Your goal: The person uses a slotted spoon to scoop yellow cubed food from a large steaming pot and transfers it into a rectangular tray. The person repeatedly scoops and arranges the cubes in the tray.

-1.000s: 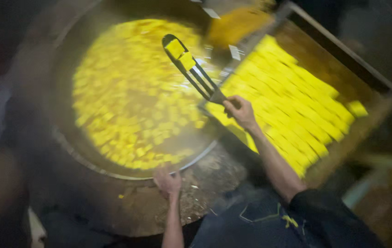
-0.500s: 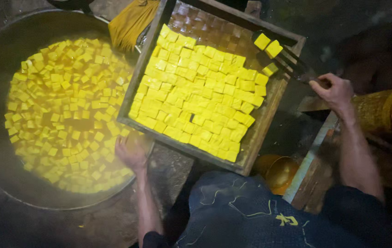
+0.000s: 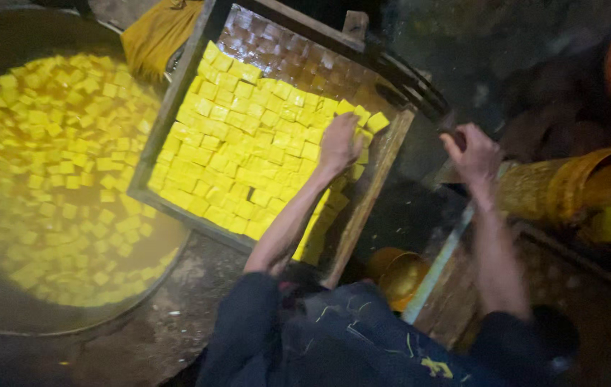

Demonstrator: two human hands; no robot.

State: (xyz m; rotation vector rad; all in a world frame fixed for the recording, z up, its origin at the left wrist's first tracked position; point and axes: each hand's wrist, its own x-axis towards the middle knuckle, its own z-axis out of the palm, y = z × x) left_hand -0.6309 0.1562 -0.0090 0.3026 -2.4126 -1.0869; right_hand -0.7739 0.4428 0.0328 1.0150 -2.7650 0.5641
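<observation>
Hands worked over a wooden tray (image 3: 363,208) of yellow cubes (image 3: 248,158). Left hand (image 3: 340,143) lay fingers-together on cubes at tray's far right corner; right hand (image 3: 471,152) gripped a dark tool handle (image 3: 420,93) beside tray. Judgement: press lightly w/ flat fingers, nudge cubes snug, avoid crushing.

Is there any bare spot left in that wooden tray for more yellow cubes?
Yes: the wooden tray shows bare brown slats along its far edge, between the back rim and the yellow cubes. Elsewhere it is packed, with the left hand resting on the cubes. The big pan is crowded with floating cubes too.
</observation>
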